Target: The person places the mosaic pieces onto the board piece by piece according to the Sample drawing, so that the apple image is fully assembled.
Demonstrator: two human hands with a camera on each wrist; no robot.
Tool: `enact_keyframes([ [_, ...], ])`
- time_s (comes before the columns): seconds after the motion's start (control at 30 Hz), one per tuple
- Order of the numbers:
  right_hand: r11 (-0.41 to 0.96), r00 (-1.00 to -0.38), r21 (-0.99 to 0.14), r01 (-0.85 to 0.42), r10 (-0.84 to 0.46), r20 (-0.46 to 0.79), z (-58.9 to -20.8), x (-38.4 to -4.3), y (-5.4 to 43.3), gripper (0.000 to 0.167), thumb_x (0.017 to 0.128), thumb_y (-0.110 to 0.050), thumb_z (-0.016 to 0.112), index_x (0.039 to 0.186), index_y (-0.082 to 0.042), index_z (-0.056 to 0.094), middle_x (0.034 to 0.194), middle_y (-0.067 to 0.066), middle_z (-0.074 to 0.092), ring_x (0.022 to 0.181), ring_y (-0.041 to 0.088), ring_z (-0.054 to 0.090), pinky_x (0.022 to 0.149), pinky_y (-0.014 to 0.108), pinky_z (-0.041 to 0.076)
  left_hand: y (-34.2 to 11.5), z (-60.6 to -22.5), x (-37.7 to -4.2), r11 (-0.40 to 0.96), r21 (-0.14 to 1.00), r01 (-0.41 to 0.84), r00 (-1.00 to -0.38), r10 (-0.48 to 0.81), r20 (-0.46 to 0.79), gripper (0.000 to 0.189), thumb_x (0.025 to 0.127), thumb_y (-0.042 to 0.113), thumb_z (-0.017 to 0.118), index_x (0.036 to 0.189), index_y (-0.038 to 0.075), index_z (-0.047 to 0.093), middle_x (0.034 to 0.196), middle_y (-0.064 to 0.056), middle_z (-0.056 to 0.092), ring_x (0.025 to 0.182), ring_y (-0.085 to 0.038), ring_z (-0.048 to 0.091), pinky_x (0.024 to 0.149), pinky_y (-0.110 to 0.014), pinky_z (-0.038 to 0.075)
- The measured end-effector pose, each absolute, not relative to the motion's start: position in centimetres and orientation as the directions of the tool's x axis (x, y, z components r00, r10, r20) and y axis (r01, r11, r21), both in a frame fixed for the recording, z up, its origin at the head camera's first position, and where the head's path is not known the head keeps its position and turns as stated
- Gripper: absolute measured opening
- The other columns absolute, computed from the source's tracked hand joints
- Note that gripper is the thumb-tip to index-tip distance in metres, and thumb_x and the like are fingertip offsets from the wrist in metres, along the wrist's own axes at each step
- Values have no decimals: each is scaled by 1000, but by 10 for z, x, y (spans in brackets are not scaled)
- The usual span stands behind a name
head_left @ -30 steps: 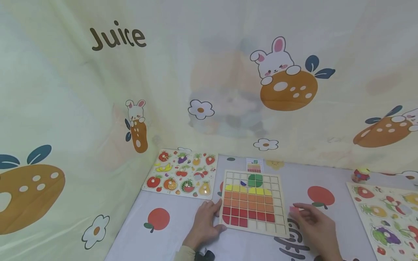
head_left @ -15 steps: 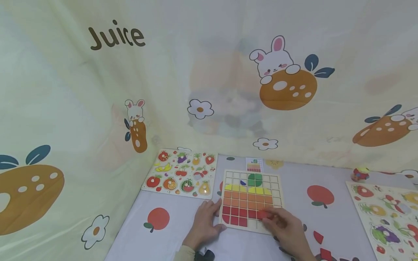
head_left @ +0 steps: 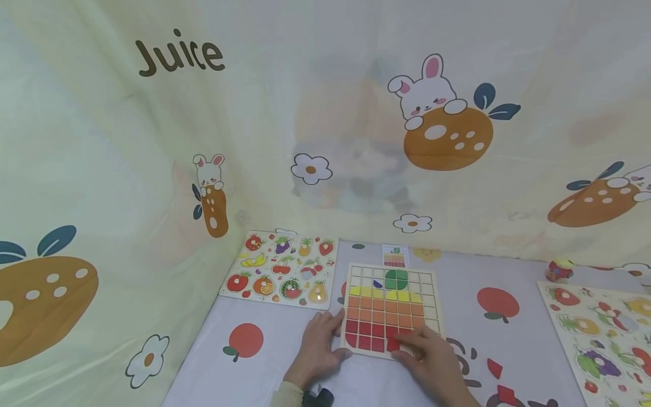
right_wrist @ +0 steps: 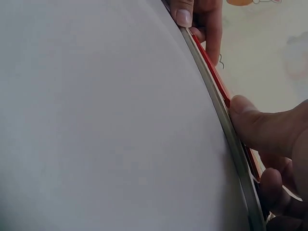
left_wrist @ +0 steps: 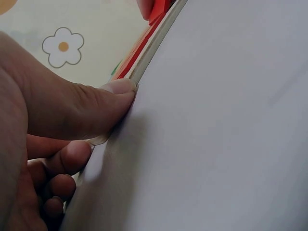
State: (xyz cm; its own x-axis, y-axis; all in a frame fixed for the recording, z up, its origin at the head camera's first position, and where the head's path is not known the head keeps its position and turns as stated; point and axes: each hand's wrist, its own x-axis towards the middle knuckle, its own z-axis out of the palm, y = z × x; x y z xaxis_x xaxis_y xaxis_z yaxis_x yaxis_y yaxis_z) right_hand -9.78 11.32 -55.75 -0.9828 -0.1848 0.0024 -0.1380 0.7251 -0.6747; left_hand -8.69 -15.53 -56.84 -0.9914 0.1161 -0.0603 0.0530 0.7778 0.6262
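A square wooden grid board (head_left: 429,291) lies on the table, its cells partly filled with red, orange, yellow and green tiles and one small blue piece. My left hand (head_left: 317,347) holds the board's near left corner; the left wrist view shows the thumb on the front edge and the fingers bent along the side. Over the bottom row, my right hand (head_left: 429,362) pinches a red square tile (head_left: 393,342) beside the red tiles there. The left wrist view catches that red tile (left_wrist: 160,9) tilted at the board's front edge. The right hand hides the board's near right corner.
Behind the board lies a small pattern card (head_left: 395,255). Fruit puzzle boards lie at left (head_left: 280,271) and right (head_left: 600,339). Loose red pieces (head_left: 494,368) are scattered at the near right, and a small toy figure (head_left: 559,270) stands at the back right.
My right hand has moved left from beside the board to its bottom row, carrying the red tile. The left hand has stayed at the corner. Loose red pieces have come into view.
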Motion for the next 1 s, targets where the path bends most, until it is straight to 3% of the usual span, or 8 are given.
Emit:
enact_keyframes([
  [0.37,738,-982,-668,-99,-179,-52,-559,-102,113,38,82,-29,93,118,-29,82,88,-11,57,76,7,47,66,22,38,-155,-567,-88,779,625,51,-992,112,-58,85,80,28,85,158,15,52,91,12,45,91,-3,37,81,-28,35],
  [0.67,708,-985,-696,-120,-172,-5,-563,-102,116,17,86,-26,90,101,-29,83,85,-14,63,73,6,48,64,22,40,-155,-569,-89,783,620,52,-991,115,-62,85,81,29,85,158,15,51,92,13,45,92,-3,38,82,-29,35],
  [1.0,734,-983,-665,-138,-184,1,-555,-101,115,17,85,-28,90,101,-29,85,82,-15,59,73,3,47,66,20,41,-156,-570,-88,773,632,56,-992,115,-53,86,81,29,85,159,16,51,92,14,45,92,-2,38,84,-29,37],
])
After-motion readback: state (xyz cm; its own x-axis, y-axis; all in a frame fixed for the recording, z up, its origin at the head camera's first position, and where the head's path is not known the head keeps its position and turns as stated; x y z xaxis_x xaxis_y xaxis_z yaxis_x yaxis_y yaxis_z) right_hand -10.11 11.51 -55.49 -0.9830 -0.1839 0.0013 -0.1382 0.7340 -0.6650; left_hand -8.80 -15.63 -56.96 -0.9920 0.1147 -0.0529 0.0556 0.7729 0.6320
